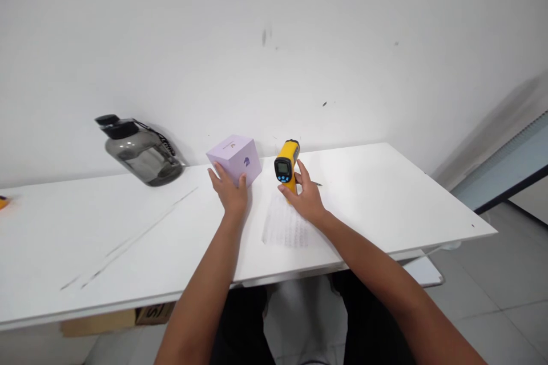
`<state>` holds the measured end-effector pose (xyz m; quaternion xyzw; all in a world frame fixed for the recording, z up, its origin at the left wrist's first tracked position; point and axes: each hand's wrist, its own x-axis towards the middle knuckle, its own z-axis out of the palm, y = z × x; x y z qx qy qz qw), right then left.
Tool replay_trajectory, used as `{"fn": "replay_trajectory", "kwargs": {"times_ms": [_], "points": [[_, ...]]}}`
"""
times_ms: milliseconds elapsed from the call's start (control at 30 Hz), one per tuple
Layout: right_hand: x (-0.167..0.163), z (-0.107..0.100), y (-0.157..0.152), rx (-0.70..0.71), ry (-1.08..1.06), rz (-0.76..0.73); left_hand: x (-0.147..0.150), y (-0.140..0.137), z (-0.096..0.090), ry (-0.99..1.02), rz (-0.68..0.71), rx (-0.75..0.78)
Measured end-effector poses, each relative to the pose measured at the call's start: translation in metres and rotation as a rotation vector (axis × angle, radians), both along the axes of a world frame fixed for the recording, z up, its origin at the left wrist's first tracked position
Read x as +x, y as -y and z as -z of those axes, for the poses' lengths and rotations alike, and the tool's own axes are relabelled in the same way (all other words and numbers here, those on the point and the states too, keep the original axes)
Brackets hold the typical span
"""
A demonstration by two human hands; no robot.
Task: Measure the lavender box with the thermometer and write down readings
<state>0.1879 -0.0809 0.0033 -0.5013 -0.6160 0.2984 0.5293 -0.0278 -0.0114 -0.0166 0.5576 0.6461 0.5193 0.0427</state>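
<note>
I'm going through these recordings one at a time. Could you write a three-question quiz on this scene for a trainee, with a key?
1. True or false: the left grip is touching the purple box.
2. Multiple choice: what does the right grip hold?
A) a roll of tape
B) a yellow thermometer
C) a drinking cup
3. Fill in the blank: as the wearer sees it, the see-through grey bottle is to the ____ of the box.

Key: 1. True; 2. B; 3. left
</note>
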Motion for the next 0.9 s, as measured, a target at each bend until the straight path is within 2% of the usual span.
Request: {"fn": "replay_trajectory", "kwargs": {"times_ms": [100, 200, 267, 367, 433, 533, 733, 833, 900], "points": [[0.001, -0.001, -0.001, -0.005, -0.017, 0.029, 0.015, 0.01, -0.002, -0.186, 0.062, 0.176], [0.001, 0.001, -0.004, 0.034, -0.041, 0.011, 0.036, 0.024, -0.004, -0.288, 0.206, 0.382], [0.0, 0.004, -0.006, 0.071, -0.037, -0.02, 0.049, 0.033, -0.004, -0.343, 0.364, 0.447], [-0.001, 0.007, -0.008, 0.112, -0.006, -0.081, 0.058, 0.042, -0.005, -0.391, 0.601, 0.382], [-0.002, 0.008, -0.008, 0.155, 0.041, -0.15, 0.06, 0.045, -0.007, -0.367, 0.65, 0.283], [-0.002, 0.009, -0.009, 0.235, 0.142, -0.215, 0.058, 0.047, -0.009, -0.305, 0.638, 0.155], [0.008, 0.009, -0.019, 0.318, 0.396, -0.217, 0.059, 0.049, -0.01, -0.232, 0.645, 0.002], [0.02, 0.005, -0.027, 0.249, 0.642, -0.191, 0.059, 0.045, -0.009, -0.18, 0.596, -0.059], [0.029, 0.004, -0.033, 0.13, 0.794, -0.07, 0.058, 0.042, -0.008, -0.145, 0.545, -0.07]]}}
